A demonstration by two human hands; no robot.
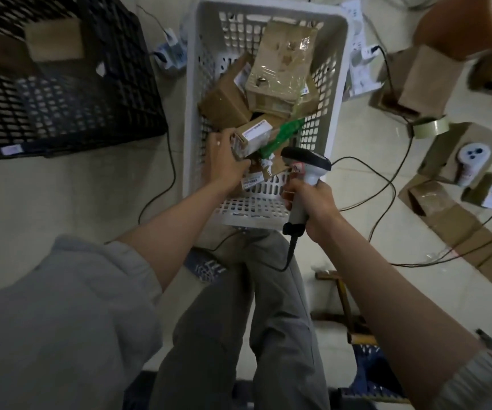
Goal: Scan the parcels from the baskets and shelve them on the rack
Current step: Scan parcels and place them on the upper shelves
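Note:
A white slatted basket (191,93) stands on the floor in front of me with several cardboard parcels inside. My left hand (224,161) reaches into its near end and grips a small brown parcel (253,137) with a white label on top and green tape along its side. My right hand (310,202) grips the grey handle of a barcode scanner (305,165), whose dark head points at that parcel from just right of it. A larger taped box (280,72) and a plain brown box (224,99) lie deeper in the basket.
A black crate (70,113) holding a box stands at the left. Opened cardboard boxes (425,81), a tape roll (429,127) and black cables (386,184) cover the floor at the right. My legs are below the basket.

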